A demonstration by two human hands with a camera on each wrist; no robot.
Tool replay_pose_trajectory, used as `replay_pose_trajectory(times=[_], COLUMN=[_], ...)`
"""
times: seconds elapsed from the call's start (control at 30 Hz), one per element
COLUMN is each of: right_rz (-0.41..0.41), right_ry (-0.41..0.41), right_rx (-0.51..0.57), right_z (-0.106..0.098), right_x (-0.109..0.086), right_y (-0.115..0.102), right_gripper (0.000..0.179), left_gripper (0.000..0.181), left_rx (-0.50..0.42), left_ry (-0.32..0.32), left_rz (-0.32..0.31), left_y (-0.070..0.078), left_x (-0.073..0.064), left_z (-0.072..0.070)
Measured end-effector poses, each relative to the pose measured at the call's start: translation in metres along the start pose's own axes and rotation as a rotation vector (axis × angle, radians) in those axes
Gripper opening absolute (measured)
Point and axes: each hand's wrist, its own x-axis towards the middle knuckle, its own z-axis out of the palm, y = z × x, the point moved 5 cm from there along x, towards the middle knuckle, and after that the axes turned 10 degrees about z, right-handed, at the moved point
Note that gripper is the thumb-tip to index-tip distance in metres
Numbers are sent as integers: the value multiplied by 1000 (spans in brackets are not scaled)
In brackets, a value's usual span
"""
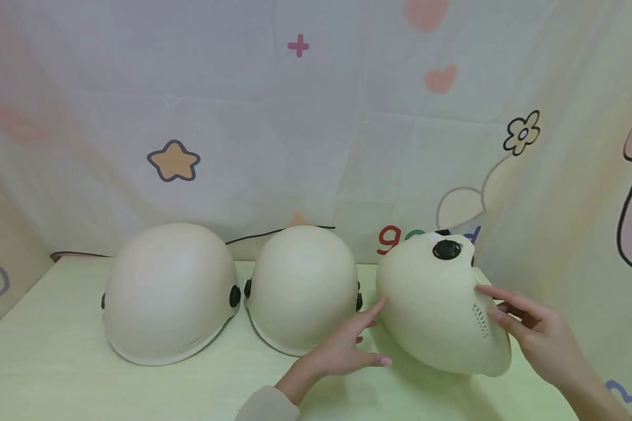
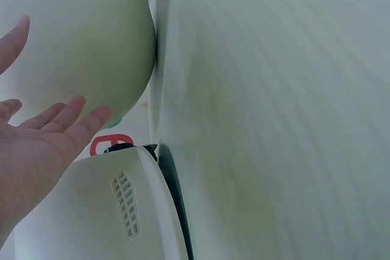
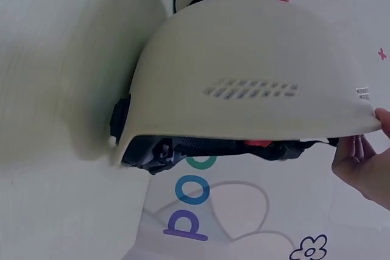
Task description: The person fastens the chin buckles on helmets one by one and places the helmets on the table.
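A cream helmet (image 1: 432,316) with vent holes and a black round fitting stands tilted at the right of the table, its crown toward the left. My right hand (image 1: 545,336) pinches its rim between thumb and fingers, also seen in the right wrist view, where the black inner straps (image 3: 225,147) show under the rim. My left hand (image 1: 339,351) is spread with its fingers extended, fingertips right at the crown of this helmet. Behind the left hand, a second cream helmet (image 1: 302,286) sits upright in the middle.
A third cream helmet (image 1: 168,292) sits upright at the left, close beside the middle one. All are on a pale green table (image 1: 47,362). A printed cloth (image 1: 274,146) with stars, hearts and letters hangs behind and at the sides.
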Motion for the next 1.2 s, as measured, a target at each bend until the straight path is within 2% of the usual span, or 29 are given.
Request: replay_pose_trajectory(times=[0.3, 0.5, 0.77, 0.93, 1.07, 1.2], right_rz=[79, 116, 197, 213, 212, 220], right_ry=[7, 46, 72, 70, 57, 45], right_rx=[-52, -31, 5, 23, 104, 234], right_z=[-9, -13, -12, -10, -10, -11], right_x=[-1, -2, 1, 1, 2, 3], right_y=[9, 14, 19, 18, 20, 24], right_gripper=[43, 42, 40, 40, 40, 40], left_gripper=[83, 78, 78, 80, 82, 82], left_rx=[-24, -36, -53, -54, -68, -91], left_ry=[14, 23, 9, -7, -32, -49], left_rz=[-25, -37, -113, -141, -151, -148], left_y=[-5, -6, -10, -14, -17, -16], left_x=[-2, -1, -2, -1, 0, 0], left_z=[1, 4, 10, 13, 17, 19])
